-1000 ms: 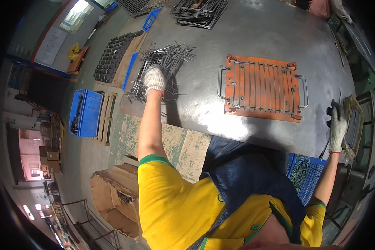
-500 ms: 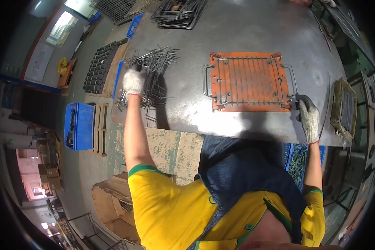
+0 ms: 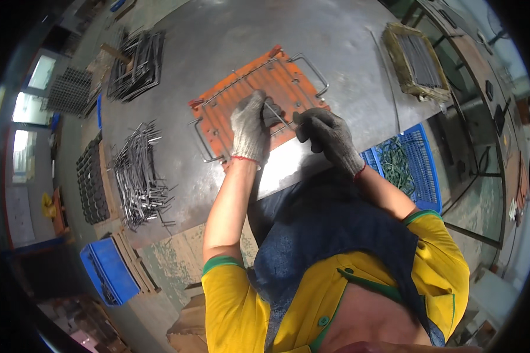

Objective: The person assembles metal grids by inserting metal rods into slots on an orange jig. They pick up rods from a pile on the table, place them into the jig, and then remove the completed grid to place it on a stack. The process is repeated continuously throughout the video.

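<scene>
My left hand (image 3: 251,125), in a pale knitted glove with dark grey fingers, is closed on a thin bent metal rod (image 3: 278,113) above the orange jig plate (image 3: 218,125). My right hand (image 3: 330,136), gloved alike, has its fingers curled together at the rod's near end, by the plate's near right corner. Parallel wires lie across the plate, partly hidden by my left hand. A bent wire handle (image 3: 204,143) sticks out on the plate's left side and another wire handle (image 3: 316,73) on its right.
A heap of bent metal rods (image 3: 136,182) lies at the table's left, with stacked wire frames (image 3: 153,62) beyond it. To the right are a long thin rod (image 3: 385,76) and a box of rods (image 3: 393,53). A blue basket (image 3: 428,162) holding green pieces stands below the table edge.
My left hand has come from the rod heap to the orange plate with a bent rod. My right hand has left the right handle and met it. The whole view has turned.
</scene>
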Demonstrator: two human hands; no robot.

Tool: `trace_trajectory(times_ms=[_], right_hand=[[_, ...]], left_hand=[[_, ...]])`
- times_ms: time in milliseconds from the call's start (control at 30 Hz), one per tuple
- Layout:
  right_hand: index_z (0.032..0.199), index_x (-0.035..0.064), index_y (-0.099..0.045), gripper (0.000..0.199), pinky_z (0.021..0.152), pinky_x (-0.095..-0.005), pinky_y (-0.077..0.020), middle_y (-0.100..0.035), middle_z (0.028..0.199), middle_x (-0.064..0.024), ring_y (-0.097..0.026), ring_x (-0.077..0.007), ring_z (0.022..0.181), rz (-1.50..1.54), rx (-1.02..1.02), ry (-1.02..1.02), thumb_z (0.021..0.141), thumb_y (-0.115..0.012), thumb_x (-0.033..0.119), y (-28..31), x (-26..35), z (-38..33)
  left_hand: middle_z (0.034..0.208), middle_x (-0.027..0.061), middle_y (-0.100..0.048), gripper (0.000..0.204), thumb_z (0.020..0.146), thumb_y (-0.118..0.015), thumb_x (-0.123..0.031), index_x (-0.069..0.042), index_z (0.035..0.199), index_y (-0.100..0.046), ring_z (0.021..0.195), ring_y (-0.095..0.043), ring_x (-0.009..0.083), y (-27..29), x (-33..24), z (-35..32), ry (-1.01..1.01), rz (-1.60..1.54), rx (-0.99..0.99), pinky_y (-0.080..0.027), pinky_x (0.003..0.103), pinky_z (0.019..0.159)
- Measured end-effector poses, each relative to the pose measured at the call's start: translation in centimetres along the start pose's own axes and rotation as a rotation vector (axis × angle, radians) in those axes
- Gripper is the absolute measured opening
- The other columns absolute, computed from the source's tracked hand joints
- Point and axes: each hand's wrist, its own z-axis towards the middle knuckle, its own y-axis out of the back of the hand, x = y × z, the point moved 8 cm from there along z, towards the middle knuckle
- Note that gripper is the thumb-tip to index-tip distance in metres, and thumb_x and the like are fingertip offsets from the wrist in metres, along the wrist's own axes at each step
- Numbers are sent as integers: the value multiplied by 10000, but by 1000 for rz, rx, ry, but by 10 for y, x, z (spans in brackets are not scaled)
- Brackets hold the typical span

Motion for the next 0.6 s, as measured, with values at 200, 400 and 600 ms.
trace_trajectory(times_ms=[200, 400, 600], right_hand=[[1156, 51, -711, 276, 535, -236, -499, -687, 845, -32, -599, -88, 608, -270, -115, 84, 1039, -567, 255, 32, 11, 2], [1177, 49, -686, 278, 534, -295, -539, -713, 846, -84, -641, -131, 592, -679, -166, 259, 1044, -563, 259, 51, -21, 45], [1180, 60, -675, 299, 608, -351, -552, -732, 878, -125, -680, -209, 624, -845, -156, 312, 1027, -572, 296, 49, -21, 45]], left_hand=[[799, 126, -670, 221, 1003, -630, -166, 53, 1029, -630, 629, -692, 219, -23, 39, 47, 90, 435, -9, -591, 298, 549], [858, 166, -719, 383, 954, -661, -353, -17, 1137, -690, 789, -718, 330, -36, 9, 71, -165, 1556, -21, -557, 456, 712], [1131, 161, -689, 420, 987, -576, -405, -51, 1192, -675, 1078, -646, 355, -58, 19, 61, -735, 1924, 87, -479, 487, 948]])
